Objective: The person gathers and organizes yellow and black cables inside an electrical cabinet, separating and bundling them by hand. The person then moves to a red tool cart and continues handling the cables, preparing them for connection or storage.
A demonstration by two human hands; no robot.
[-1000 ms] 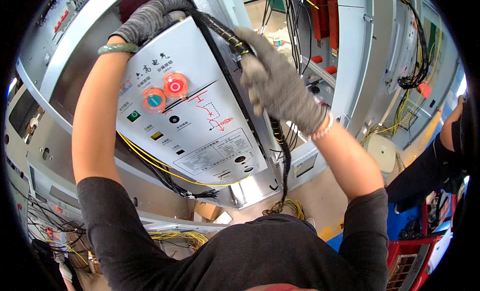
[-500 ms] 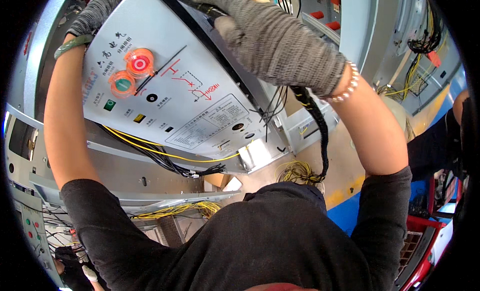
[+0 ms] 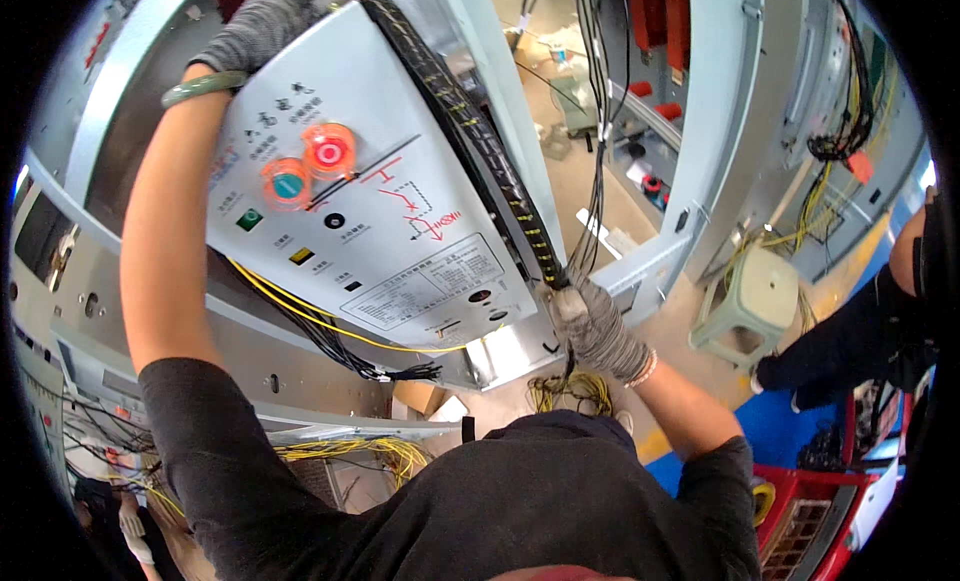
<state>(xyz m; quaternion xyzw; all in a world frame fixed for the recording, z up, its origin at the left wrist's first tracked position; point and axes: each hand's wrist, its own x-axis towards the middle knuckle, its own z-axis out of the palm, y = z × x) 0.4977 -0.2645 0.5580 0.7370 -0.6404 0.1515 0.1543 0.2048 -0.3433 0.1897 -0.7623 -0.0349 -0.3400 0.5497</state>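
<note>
Clock positions are read from the centre of the head view. Left hand (image 3: 268,26), in a grey knit glove, is at 11 o'clock, set against the upper corner of the white control panel (image 3: 375,246); its fingertips are hidden behind the top edge, so whether they are clamped or apart cannot be told. A green bangle (image 3: 205,88) is on that wrist. Right hand (image 3: 605,331), gloved likewise, is at 4 o'clock near the centre, fingers and thumb closed together around the black harness (image 3: 499,166). The harness, flecked with yellow, runs from the top edge at 12 o'clock, down alongside the panel's right edge, into the right hand. The panel occupies 10 o'clock and carries a red button (image 3: 330,153) and a green button (image 3: 287,187), both with orange surrounds. Black wires (image 3: 335,351) lie along the panel's lower edge at 8 o'clock. A coil of yellow wire (image 3: 585,389) is on the floor at 5 o'clock, just below the right hand. A pale green stool (image 3: 765,293) stands at 3 o'clock.
</note>
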